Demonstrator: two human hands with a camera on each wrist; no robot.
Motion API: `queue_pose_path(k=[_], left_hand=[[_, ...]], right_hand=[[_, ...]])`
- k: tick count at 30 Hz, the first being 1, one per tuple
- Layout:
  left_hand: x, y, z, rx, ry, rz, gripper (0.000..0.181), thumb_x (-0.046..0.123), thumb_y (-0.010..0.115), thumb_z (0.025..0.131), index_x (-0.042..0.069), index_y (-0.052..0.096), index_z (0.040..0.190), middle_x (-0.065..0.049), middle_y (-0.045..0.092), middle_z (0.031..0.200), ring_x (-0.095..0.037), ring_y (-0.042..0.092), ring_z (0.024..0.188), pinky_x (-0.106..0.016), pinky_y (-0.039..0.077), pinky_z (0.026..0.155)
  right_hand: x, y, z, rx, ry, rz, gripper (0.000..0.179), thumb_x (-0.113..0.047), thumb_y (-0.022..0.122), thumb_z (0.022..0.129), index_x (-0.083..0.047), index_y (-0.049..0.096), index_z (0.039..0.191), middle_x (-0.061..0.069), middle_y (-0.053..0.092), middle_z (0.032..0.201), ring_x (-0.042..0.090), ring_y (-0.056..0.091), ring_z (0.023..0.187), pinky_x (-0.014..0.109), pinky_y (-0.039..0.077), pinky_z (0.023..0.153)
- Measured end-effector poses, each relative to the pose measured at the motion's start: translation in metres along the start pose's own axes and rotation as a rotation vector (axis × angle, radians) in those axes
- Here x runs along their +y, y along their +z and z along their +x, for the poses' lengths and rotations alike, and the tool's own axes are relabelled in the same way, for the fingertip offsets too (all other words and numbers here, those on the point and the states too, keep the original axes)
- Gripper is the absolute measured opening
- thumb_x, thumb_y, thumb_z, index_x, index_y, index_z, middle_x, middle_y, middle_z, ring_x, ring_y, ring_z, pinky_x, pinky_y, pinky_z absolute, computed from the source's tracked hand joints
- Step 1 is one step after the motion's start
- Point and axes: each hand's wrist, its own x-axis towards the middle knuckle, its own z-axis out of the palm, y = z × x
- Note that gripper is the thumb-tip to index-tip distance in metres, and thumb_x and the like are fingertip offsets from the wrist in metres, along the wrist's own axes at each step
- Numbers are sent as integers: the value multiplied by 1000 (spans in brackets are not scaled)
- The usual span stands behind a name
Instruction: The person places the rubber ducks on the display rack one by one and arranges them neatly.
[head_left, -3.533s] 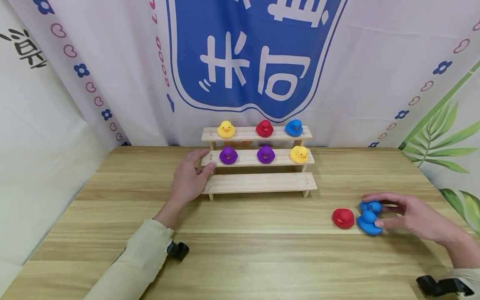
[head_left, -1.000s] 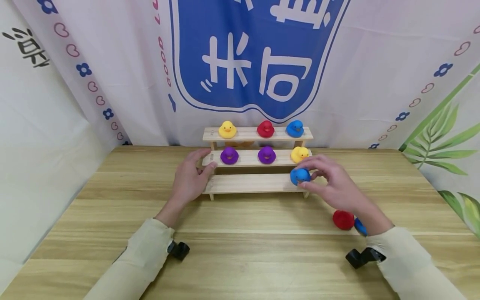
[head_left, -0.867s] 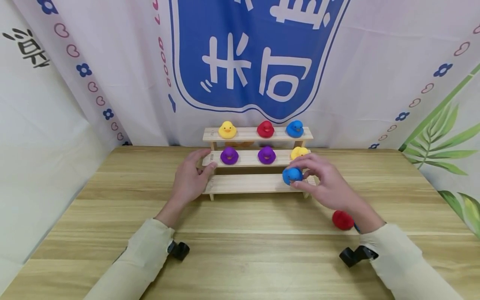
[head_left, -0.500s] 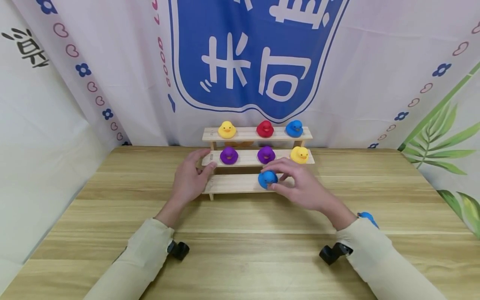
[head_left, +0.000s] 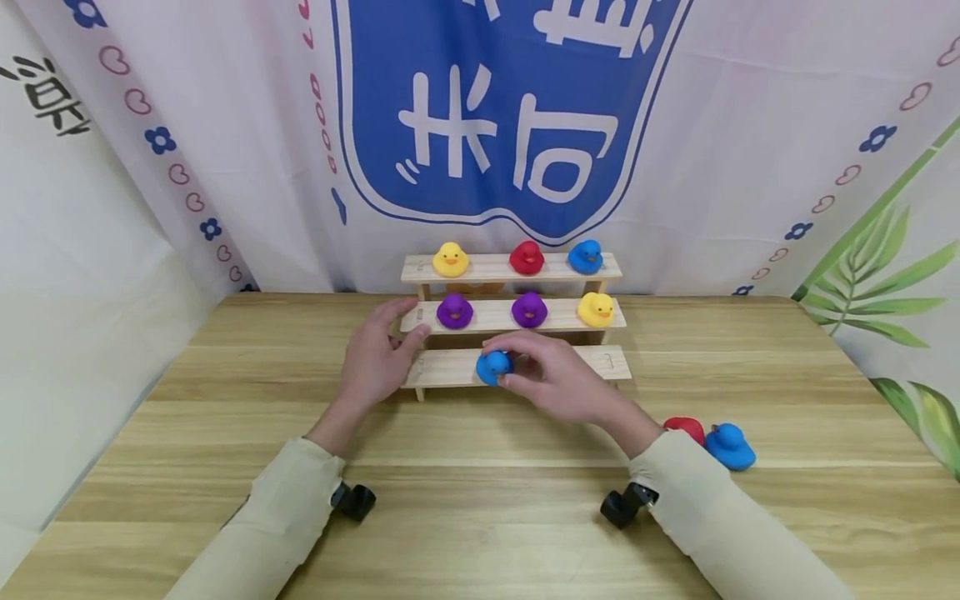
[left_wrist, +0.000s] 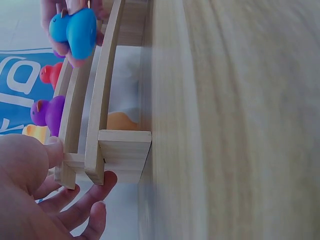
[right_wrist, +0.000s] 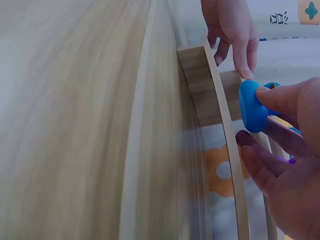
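Note:
My right hand (head_left: 558, 379) pinches a blue rubber duck (head_left: 493, 367) between thumb and fingers, over the lowest tier of a three-step wooden stand (head_left: 442, 367). In the right wrist view a gap shows between the duck's flat base (right_wrist: 248, 106) and that tier. My left hand (head_left: 377, 354) holds the stand's left end, thumb (left_wrist: 54, 150) on the middle tier and fingers round its end. Two purple ducks and a yellow duck (head_left: 596, 309) sit on the middle tier. Along the top tier are a yellow, a red (head_left: 527, 257) and a blue duck.
On the table (head_left: 480, 517) to the right lie a red duck (head_left: 684, 429), partly hidden by the right forearm, and another blue duck (head_left: 730, 447). Behind the stand hangs a printed curtain (head_left: 262, 167). A wrist camera (head_left: 628, 504) sits on each sleeve.
My right hand took a blue duck from the table at right, brought it to the stand's right end, then moved it left along the lowest tier. The left hand has stayed put.

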Motion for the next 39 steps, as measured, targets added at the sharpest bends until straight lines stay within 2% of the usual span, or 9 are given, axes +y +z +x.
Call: queue_pose_path(k=[4, 9, 16, 26, 32, 39], left_hand=[[1, 0, 0, -4, -8, 7, 52, 31, 63, 108, 13, 53, 156, -14, 51, 161, -25, 67, 89, -32, 55, 77], [1, 0, 0, 1, -11, 13, 52, 32, 64, 108, 13, 54, 155, -14, 52, 160, -27, 66, 89, -32, 54, 76], [-1, 1, 0, 3, 4, 5, 52, 31, 65, 107, 12, 55, 154, -15, 55, 158, -27, 66, 86, -32, 53, 75], [-2, 0, 0, 6, 22, -4, 52, 30, 65, 107, 11, 55, 154, -16, 55, 157, -25, 65, 81, -31, 53, 71], [-3, 1, 0, 6, 24, -9, 51, 30, 65, 107, 11, 55, 154, -16, 55, 157, -24, 63, 77, -32, 52, 68], [-1, 0, -1, 1, 19, -3, 52, 30, 65, 107, 11, 54, 154, -17, 54, 157, -26, 64, 82, -32, 53, 71]], right_hand=[[-2, 7, 7, -22, -15, -2, 41, -10, 69, 103, -15, 64, 144, 1, 66, 144, 23, 60, 137, 46, 49, 118], [-5, 15, 15, -41, -32, -27, 41, -12, 67, 104, -14, 63, 145, 1, 66, 145, 23, 59, 139, 44, 51, 117], [-10, 20, 21, -26, 14, -48, 40, -12, 66, 105, -15, 63, 145, 3, 64, 148, 24, 59, 136, 44, 53, 113], [-14, 28, 30, -13, 68, -54, 37, -11, 66, 105, -13, 65, 142, 7, 65, 146, 27, 58, 141, 44, 49, 118], [-15, 32, 32, 8, 88, -88, 34, -14, 67, 105, -16, 67, 139, 4, 68, 143, 26, 58, 139, 46, 47, 120], [-15, 35, 34, 27, 119, -104, 35, -18, 67, 105, -20, 67, 140, 1, 67, 145, 26, 55, 134, 48, 46, 118]])
